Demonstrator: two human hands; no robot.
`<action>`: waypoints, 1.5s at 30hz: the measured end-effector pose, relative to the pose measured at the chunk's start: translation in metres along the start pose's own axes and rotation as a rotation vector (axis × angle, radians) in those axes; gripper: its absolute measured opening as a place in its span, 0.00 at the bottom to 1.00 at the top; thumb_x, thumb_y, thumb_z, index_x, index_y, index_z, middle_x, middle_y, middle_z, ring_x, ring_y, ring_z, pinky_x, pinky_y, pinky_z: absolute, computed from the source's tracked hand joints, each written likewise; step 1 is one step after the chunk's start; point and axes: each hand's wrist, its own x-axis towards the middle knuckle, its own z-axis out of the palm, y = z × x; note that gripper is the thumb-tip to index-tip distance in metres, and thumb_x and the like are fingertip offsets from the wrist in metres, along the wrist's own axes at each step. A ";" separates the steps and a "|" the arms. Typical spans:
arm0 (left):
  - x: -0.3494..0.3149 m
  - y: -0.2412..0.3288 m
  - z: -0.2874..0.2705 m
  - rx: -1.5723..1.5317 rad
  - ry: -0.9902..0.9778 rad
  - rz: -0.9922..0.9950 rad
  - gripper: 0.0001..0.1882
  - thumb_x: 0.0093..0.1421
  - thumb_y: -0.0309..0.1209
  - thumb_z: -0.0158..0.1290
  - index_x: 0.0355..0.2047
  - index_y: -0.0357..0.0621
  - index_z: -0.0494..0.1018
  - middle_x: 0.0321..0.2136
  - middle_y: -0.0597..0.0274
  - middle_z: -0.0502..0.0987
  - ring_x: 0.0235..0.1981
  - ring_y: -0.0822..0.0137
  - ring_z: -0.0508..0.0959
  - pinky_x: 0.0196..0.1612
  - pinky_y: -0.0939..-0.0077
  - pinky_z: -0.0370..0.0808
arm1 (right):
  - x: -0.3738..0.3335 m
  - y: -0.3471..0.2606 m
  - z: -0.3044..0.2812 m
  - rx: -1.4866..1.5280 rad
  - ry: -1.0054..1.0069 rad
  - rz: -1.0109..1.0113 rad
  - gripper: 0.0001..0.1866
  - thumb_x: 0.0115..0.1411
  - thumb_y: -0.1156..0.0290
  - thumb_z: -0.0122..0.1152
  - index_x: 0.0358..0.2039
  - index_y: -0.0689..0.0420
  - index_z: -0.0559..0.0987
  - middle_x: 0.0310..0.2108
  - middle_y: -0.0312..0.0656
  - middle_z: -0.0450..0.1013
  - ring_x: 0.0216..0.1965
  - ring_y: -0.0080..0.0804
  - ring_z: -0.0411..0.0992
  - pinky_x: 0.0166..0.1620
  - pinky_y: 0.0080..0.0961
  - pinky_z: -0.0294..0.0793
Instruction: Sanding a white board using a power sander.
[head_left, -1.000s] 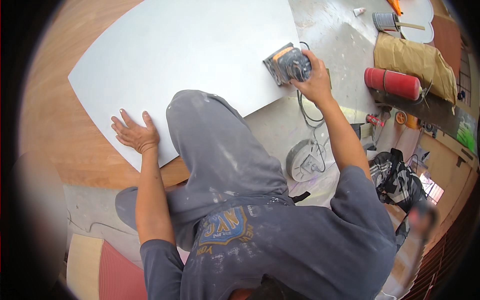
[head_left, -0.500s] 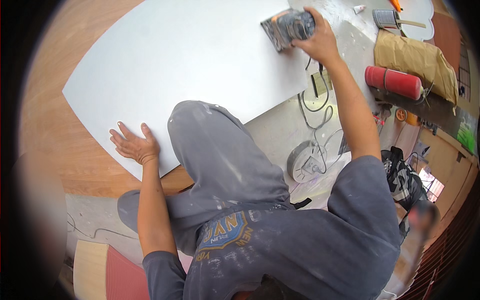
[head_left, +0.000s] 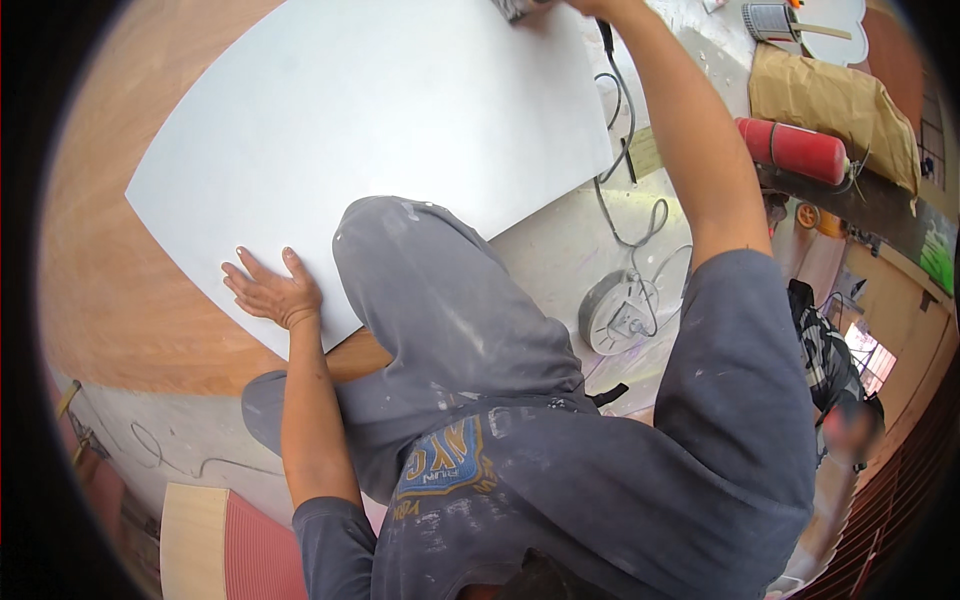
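Note:
A large white panel with a curved left edge lies on a wood-toned surface. My left hand rests flat on its lower left part, fingers spread. At the top edge of the picture, my right hand is wrapped round an electric sander. Only a low part of the sander shows against the panel's far side; most of it and most of the fingers are cut off. From beneath the hand, its dark cord runs down past the panel's right edge. My bent knee comes over the panel's near edge.
A round cord reel with a plug in it sits on the floor to the right. Farther right are a red fire extinguisher, brown paper and a paint can with a stick. Another person is at the right rim.
My right hand has carried the sander away from me to the far side, partly out of the picture. The cord has been drawn along. My left hand stays in place.

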 end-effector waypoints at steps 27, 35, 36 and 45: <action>0.003 -0.002 0.004 -0.010 0.012 0.025 0.44 0.64 0.61 0.39 0.71 0.48 0.46 0.71 0.43 0.38 0.72 0.45 0.36 0.70 0.45 0.34 | -0.147 0.064 0.013 0.040 0.058 0.134 0.50 0.36 0.62 0.77 0.62 0.36 0.62 0.44 0.50 0.68 0.48 0.51 0.71 0.50 0.41 0.76; 0.001 -0.004 0.005 -0.005 0.004 0.002 0.44 0.63 0.60 0.40 0.71 0.47 0.47 0.71 0.44 0.37 0.72 0.45 0.36 0.69 0.42 0.35 | -0.244 0.038 0.019 0.119 0.025 0.180 0.48 0.38 0.67 0.77 0.61 0.44 0.63 0.48 0.48 0.68 0.50 0.50 0.69 0.53 0.40 0.73; 0.001 -0.004 0.003 -0.003 0.003 -0.004 0.44 0.63 0.60 0.40 0.71 0.47 0.47 0.71 0.44 0.37 0.72 0.45 0.36 0.69 0.42 0.35 | -0.262 0.032 0.018 0.157 0.034 0.171 0.48 0.39 0.69 0.76 0.62 0.42 0.62 0.47 0.49 0.67 0.49 0.51 0.69 0.51 0.41 0.74; 0.002 0.001 0.001 0.015 0.011 0.006 0.43 0.63 0.58 0.42 0.70 0.46 0.48 0.70 0.41 0.41 0.72 0.44 0.37 0.69 0.43 0.36 | -0.322 0.010 0.025 0.167 0.036 0.336 0.49 0.40 0.72 0.76 0.63 0.50 0.60 0.50 0.51 0.65 0.49 0.50 0.68 0.52 0.40 0.72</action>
